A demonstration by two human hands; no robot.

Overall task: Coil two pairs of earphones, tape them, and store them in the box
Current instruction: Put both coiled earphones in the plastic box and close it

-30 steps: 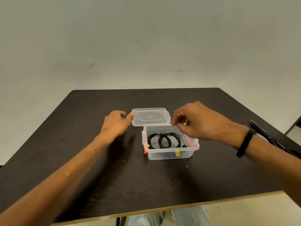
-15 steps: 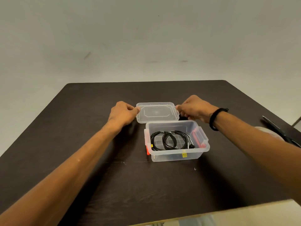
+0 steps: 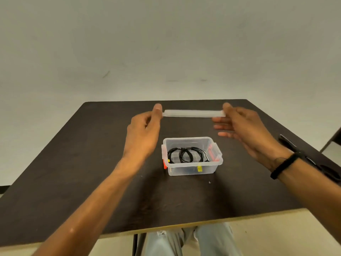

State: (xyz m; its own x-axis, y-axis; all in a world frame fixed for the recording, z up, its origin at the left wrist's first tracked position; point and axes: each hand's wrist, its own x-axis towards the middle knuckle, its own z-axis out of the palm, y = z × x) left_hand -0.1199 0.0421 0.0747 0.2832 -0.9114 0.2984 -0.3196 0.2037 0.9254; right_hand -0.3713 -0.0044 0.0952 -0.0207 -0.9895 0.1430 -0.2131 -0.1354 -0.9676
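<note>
A clear plastic box [image 3: 191, 168] with orange side latches stands open on the middle of the dark table [image 3: 73, 163]. Two black coiled earphones [image 3: 186, 154] lie inside it, each with a bit of yellow tape. The clear lid [image 3: 193, 113] is held in the air above and behind the box, seen edge-on. My left hand [image 3: 145, 130] pinches its left end, and my right hand [image 3: 243, 124] pinches its right end between the thumb and outstretched fingers.
Black scissors [image 3: 311, 159] lie on the table near its right edge, partly behind my right wrist. A plain pale wall rises behind the table. My knees show below the near edge.
Both hands took hold of the lid where it lay behind the box and have lifted it off the table, level, into the air.
</note>
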